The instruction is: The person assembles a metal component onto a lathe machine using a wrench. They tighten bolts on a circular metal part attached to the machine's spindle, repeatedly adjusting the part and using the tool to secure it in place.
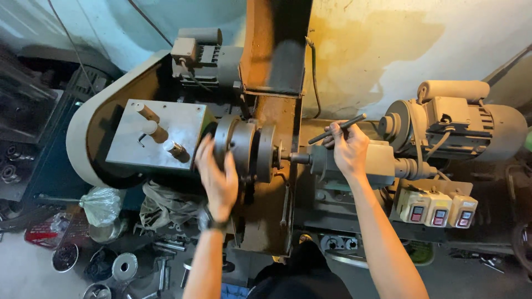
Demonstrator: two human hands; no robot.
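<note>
Chuck under flat left hand; right hand grips lever.

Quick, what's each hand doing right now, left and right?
Left hand: open, palm and fingers spread against the round lathe chuck.
Right hand: closed around the dark lever handle.

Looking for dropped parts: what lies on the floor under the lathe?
Under the lathe: a crumpled rag, a plastic bag, metal discs and bolts. The arms and machine body cover the rest.
</note>
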